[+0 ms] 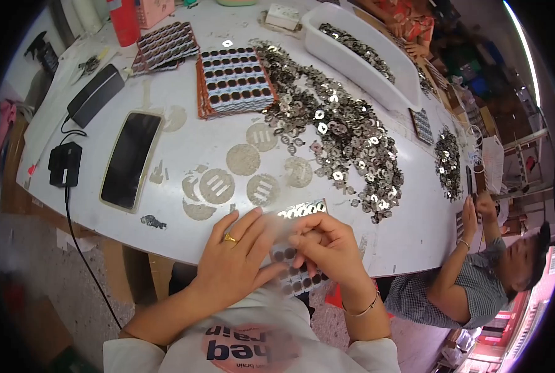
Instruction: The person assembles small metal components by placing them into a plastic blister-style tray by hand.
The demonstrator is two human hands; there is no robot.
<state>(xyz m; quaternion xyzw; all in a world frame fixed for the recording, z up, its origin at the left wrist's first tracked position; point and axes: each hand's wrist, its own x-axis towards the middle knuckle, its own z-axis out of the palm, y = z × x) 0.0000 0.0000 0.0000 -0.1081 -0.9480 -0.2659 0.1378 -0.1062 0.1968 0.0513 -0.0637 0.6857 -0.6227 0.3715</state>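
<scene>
A sheet with rows of dark round pieces lies at the table's front edge, close to my body. Shiny ring-shaped metal pieces line its far end. Over the sheet's left side rests my left hand, a ring on one finger. Its fingers are stretched out, the index side is blurred, and the thumb reaches toward the dark pieces. My right hand is above the sheet with thumb and fingers pinched together. Whatever sits between those fingertips is hidden. Both hands cover part of the sheet.
A heap of small flat metal pieces spreads across the middle right, beside a long white tub. Stacked sheets stand farther back. A phone, a black box and a corded adapter lie left. A co-worker sits right.
</scene>
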